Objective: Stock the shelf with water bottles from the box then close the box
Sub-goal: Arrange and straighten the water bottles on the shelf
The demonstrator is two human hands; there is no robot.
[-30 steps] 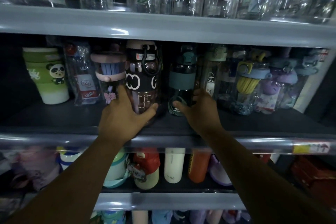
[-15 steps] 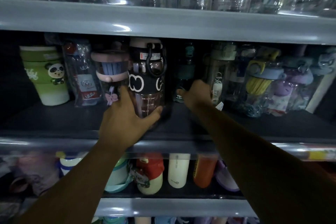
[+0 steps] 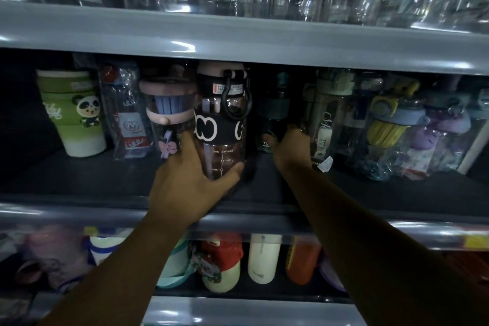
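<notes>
Nearest, two bare forearms reaching up and in over the grey front lip of the middle shelf (image 3: 79, 213). Left hand (image 3: 190, 182) wrapped round the base of a pink-tinted bottle (image 3: 221, 124) with a black band and a carry loop, thumb on one side and fingers curled round the other, low on the body, probably so as to steer it upright into the row without tipping. Bottle standing on the shelf, hard against a pink-lidded bottle (image 3: 166, 116) on its left. Further in, right hand (image 3: 289, 147) closed about the foot of a dark teal bottle (image 3: 274, 111), seemingly nudging it back to clear space. Box nowhere in view. Farthest left, a green panda cup (image 3: 72, 114), set well apart from the hands.
</notes>
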